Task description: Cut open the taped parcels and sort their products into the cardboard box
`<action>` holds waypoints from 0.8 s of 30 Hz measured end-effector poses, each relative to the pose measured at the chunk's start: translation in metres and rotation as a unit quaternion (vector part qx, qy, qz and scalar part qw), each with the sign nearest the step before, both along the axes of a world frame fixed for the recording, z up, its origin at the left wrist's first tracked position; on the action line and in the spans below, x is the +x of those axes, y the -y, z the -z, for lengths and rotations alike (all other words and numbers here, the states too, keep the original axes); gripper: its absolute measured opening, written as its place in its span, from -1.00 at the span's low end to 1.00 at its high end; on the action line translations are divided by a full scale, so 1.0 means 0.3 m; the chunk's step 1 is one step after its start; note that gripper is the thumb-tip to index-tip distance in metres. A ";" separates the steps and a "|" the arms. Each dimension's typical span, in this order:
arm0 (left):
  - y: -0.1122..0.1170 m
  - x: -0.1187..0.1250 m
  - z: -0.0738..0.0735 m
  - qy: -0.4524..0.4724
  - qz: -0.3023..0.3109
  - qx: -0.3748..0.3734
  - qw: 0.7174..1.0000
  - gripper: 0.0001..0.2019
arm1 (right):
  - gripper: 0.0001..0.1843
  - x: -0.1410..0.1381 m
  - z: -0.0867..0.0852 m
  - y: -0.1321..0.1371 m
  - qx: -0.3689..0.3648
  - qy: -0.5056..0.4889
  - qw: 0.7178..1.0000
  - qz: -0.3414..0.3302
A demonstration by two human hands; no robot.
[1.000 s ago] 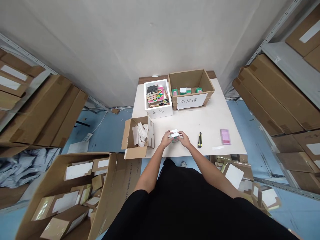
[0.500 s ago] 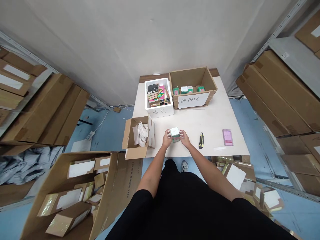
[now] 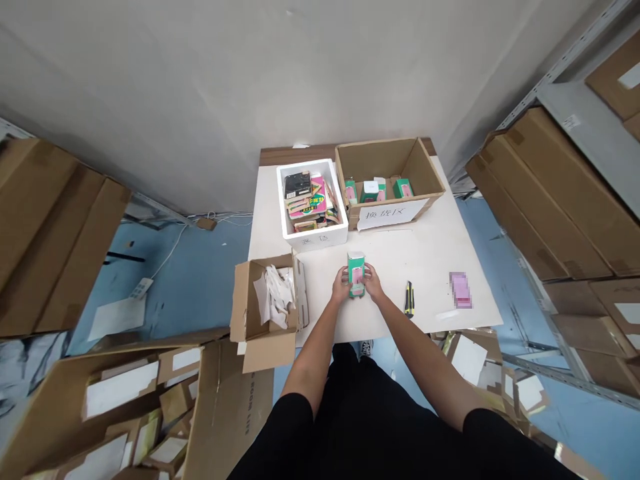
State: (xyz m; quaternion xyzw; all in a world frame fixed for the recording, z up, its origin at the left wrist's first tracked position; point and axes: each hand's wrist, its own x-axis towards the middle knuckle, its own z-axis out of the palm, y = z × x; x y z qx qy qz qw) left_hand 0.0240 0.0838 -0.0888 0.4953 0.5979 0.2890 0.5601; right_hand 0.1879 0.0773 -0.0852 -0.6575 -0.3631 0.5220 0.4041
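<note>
Both my left hand point(image 3: 341, 285) and my right hand point(image 3: 373, 283) grip a small green and pink box point(image 3: 357, 274) from its sides. It stands upright above the near part of the white table point(image 3: 430, 267). A yellow and black utility knife point(image 3: 409, 299) lies just right of my right hand. Farther right is a pink package point(image 3: 461, 290), blurred out. To the left of my left hand stands an open cardboard box point(image 3: 263, 313) holding white paper scraps. Ahead are a white foam box point(image 3: 313, 230) of colourful packages and a cardboard box point(image 3: 390, 213) of small green boxes.
Metal shelves with large cardboard cartons point(image 3: 550, 193) stand on the right. A big open carton of packets point(image 3: 125, 400) sits on the floor at lower left. A wall point(image 3: 250, 87) runs behind the table, and a cable point(image 3: 173, 250) lies on the blue floor.
The small box has turned from showing its white top to standing upright with its green and pink face toward me. The whole view has shifted slightly as my head moved.
</note>
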 end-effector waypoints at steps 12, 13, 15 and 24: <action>-0.459 0.212 -0.404 0.117 -0.010 0.227 0.967 -0.29 | -0.22 0.231 -0.445 -0.423 0.199 0.029 0.979 0.021; -0.515 0.239 -0.448 0.114 -0.002 0.253 0.961 -0.29 | -0.22 0.262 -0.486 -0.472 0.215 0.031 0.976 0.024; -0.622 0.301 -0.538 0.104 0.014 0.300 0.948 -0.29 | -0.21 0.328 -0.565 -0.573 0.248 0.030 0.968 0.026; -0.967 0.606 -0.787 0.039 0.030 0.355 0.934 -0.24 | -0.20 0.604 -0.757 -0.966 0.329 0.006 0.944 0.010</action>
